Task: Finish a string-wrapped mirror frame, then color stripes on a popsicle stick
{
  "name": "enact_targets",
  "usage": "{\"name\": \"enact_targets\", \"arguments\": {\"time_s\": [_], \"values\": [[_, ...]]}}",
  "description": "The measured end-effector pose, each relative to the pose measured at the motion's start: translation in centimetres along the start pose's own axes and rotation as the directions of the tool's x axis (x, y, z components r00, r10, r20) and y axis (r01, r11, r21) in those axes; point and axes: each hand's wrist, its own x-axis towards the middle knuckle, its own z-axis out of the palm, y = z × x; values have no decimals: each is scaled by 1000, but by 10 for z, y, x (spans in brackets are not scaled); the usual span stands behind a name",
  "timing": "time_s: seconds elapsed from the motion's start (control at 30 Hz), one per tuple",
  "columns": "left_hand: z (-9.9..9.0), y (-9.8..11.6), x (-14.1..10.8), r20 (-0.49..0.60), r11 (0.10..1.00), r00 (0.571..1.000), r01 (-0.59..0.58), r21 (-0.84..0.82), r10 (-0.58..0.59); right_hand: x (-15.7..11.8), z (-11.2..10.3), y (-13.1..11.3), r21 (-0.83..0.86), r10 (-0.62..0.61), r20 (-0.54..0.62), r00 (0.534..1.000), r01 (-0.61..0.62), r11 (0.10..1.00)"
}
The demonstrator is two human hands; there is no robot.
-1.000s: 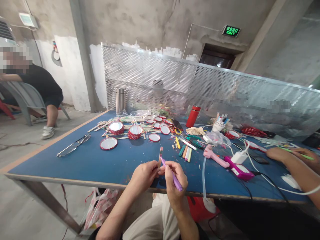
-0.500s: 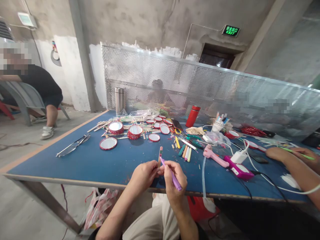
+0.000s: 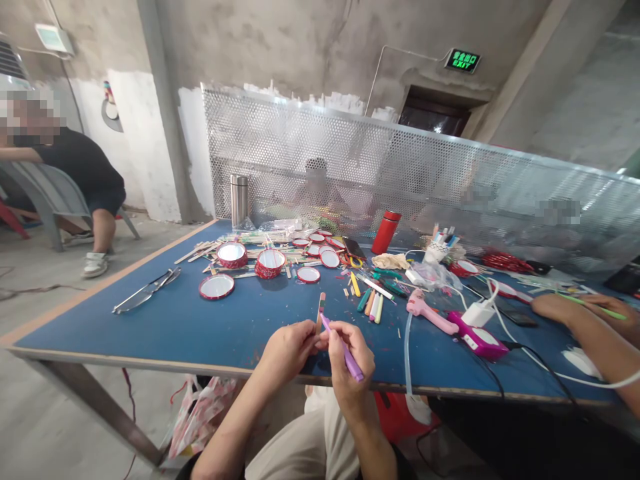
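Near the table's front edge, my left hand (image 3: 294, 345) pinches the lower end of a narrow wooden craft stick (image 3: 321, 308), which stands up with coloured marks near its top. My right hand (image 3: 354, 357) is closed around a purple marker (image 3: 353, 363), its tip against the stick just below those marks. Both hands are close together, fingers almost touching. Beyond them lie several markers (image 3: 373, 303) in a loose row, and a round red-rimmed piece (image 3: 309, 275) with a pale face.
Eyeglasses (image 3: 146, 292) lie at left. Stacked red-rimmed rounds (image 3: 270, 263) and loose sticks crowd the back. A red bottle (image 3: 386, 232) and steel flask (image 3: 239, 202) stand by the perforated screen (image 3: 300, 133). At right are a pink fan-like device (image 3: 433, 313), a magenta power strip (image 3: 477, 337), cables and another person's arm (image 3: 575, 327).
Almost nothing differs: my hands, the stick and the purple marker hold the same place. The seated person at far left has shifted the head slightly.
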Motion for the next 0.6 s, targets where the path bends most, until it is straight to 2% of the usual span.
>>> {"name": "enact_targets", "arguments": {"time_s": [0.17, 0.6], "values": [[0, 1, 0, 3, 1000, 1000, 3, -9, -3, 0, 1, -2, -24, -3, -82, 997, 1, 1000], [1, -1, 0, 2, 1000, 1000, -1, 1, 1, 0, 1, 2, -2, -7, -11, 1000, 7, 1000]]}}
